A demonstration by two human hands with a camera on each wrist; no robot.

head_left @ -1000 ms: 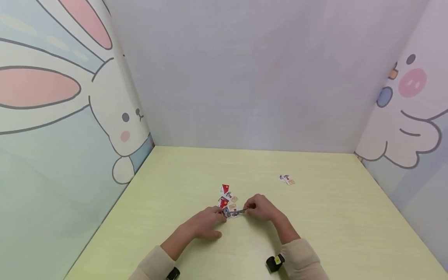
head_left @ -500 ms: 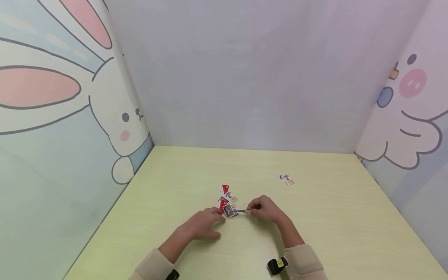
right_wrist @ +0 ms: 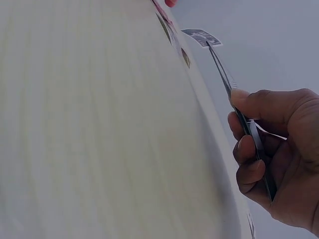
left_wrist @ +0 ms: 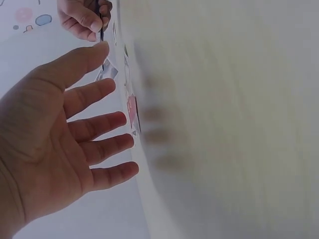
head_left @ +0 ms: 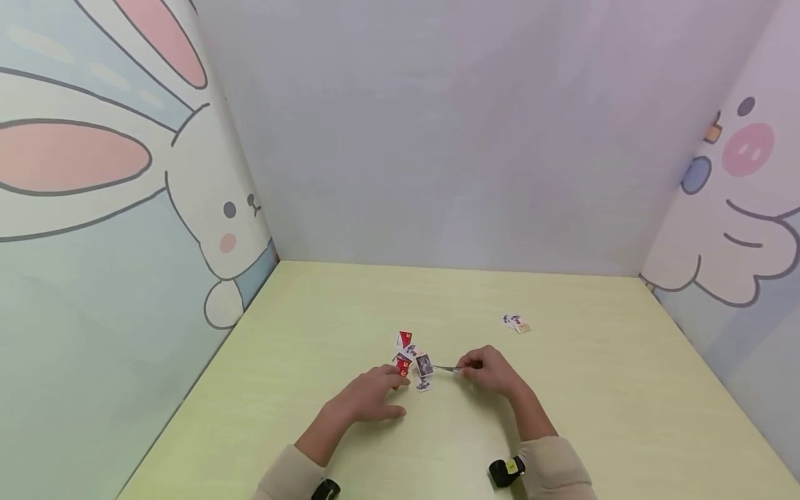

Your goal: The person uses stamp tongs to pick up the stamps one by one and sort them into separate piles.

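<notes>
At a pale yellow table [head_left: 312, 312], the head view shows a person's right hand [head_left: 494, 369] gripping tweezers [head_left: 446, 368], a dark, white-edged card [head_left: 424, 365] at their tips, near red cards [head_left: 403, 365] with yellow marks too small to read; a yellow label [head_left: 512, 466] is likewise illegible. Left wrist view: the left hand [left_wrist: 65, 129] spreads its fingers, holding nothing. Right wrist view: the dark card is raised off the tabletop.

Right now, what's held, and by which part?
The right hand grips tweezers by the handle end; their tips pinch a card near one edge. Left hand: nothing.
</notes>
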